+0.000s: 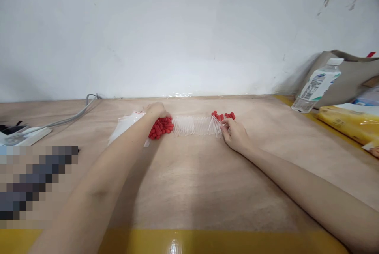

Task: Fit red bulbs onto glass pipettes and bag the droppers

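1. Across the far middle of the bench [166,191], a row of clear strips [186,125] is found laid side by side, with a red pile [161,128] at its left end and smaller red pieces [218,116] at its right.
2. The left hand [156,110] is placed at the far side of the red pile; its fingers are largely hidden, and whether anything is gripped cannot be told.
3. By the right hand [233,132], thumb and forefinger are pressed together, apparently pinching strips at the right end of the row, just nearer than the red pieces.
4. The strips are judged light, thin, springy and slippery; they are best held lightly near one end, since bending or tangling could be caused by squeezing.
5. The red pieces are judged light and easily rolled; they are best taken singly by the body.
6. Pale plastic bags [126,126] are noted left of the red pile.
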A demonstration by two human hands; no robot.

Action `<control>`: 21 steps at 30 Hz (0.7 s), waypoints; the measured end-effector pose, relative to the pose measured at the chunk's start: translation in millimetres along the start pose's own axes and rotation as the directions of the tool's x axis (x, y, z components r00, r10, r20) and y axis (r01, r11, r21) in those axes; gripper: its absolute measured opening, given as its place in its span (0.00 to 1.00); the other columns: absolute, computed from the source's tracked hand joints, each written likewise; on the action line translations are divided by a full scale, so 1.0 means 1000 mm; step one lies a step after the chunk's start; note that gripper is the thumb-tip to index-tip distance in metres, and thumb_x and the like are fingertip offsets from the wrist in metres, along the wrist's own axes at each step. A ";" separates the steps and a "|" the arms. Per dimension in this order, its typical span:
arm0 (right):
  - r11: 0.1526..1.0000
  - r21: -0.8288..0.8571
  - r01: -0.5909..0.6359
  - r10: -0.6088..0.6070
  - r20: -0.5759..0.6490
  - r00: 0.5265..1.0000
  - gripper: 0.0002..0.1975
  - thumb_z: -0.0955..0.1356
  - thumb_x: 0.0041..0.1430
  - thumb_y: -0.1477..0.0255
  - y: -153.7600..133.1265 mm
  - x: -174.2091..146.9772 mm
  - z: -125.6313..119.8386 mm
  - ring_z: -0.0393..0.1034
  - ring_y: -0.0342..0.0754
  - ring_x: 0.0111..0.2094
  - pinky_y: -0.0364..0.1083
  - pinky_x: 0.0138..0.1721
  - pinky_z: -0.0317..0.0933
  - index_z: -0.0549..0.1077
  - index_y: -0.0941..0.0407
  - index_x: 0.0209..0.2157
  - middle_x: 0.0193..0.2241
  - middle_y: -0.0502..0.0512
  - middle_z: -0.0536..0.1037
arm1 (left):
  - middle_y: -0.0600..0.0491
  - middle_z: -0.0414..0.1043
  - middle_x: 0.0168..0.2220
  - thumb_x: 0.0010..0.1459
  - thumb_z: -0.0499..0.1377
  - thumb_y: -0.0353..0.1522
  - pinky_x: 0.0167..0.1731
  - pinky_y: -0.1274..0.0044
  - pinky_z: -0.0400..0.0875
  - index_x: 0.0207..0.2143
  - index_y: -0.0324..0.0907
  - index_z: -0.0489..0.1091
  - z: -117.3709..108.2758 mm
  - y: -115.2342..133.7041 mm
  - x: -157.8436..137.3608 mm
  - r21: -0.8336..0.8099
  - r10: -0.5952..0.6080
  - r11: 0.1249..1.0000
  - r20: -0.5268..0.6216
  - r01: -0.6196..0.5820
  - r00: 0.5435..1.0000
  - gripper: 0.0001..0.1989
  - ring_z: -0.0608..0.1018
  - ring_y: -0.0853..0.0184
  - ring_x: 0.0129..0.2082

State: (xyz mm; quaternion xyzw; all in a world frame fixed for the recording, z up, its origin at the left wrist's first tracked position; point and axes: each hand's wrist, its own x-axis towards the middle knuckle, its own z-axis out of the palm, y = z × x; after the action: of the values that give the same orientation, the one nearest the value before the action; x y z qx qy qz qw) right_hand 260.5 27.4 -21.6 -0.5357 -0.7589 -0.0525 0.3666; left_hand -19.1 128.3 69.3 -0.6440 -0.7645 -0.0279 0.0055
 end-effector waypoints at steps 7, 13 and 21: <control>0.991 0.039 0.130 -0.129 -0.019 0.991 0.13 0.57 0.59 0.71 -0.003 -0.003 -0.002 0.65 0.50 0.35 0.47 0.40 0.58 0.69 0.59 0.40 0.32 0.59 0.72 | 0.50 0.73 0.29 0.57 0.50 0.37 0.30 0.76 0.65 0.33 0.39 0.66 0.000 -0.014 -0.054 -0.232 0.307 0.897 -0.284 -0.375 0.909 0.11 0.74 0.65 0.30; 0.957 0.173 0.231 -0.239 0.027 0.971 0.10 0.57 0.60 0.72 -0.013 -0.007 -0.003 0.64 0.48 0.34 0.47 0.37 0.59 0.68 0.57 0.37 0.32 0.57 0.70 | 0.51 0.71 0.31 0.60 0.48 0.31 0.32 0.76 0.65 0.33 0.41 0.66 0.033 -0.020 -0.116 -0.054 0.753 0.612 -0.266 -0.789 0.602 0.07 0.73 0.66 0.31; 0.918 0.214 0.334 -0.353 0.055 0.934 0.08 0.58 0.60 0.72 -0.030 -0.014 -0.009 0.64 0.46 0.32 0.46 0.33 0.59 0.68 0.56 0.35 0.31 0.56 0.70 | 0.51 0.71 0.37 0.52 0.60 0.38 0.39 0.75 0.67 0.39 0.41 0.71 0.064 -0.012 -0.130 -0.284 0.745 0.455 -0.397 -0.844 0.535 0.14 0.72 0.66 0.38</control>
State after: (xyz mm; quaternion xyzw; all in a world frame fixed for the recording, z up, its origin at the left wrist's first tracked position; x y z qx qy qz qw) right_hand 242.0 0.1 -13.8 -0.3561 -0.8585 -0.0141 0.3686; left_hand -6.6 2.0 -1.2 -0.9021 -0.3373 -0.2651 -0.0463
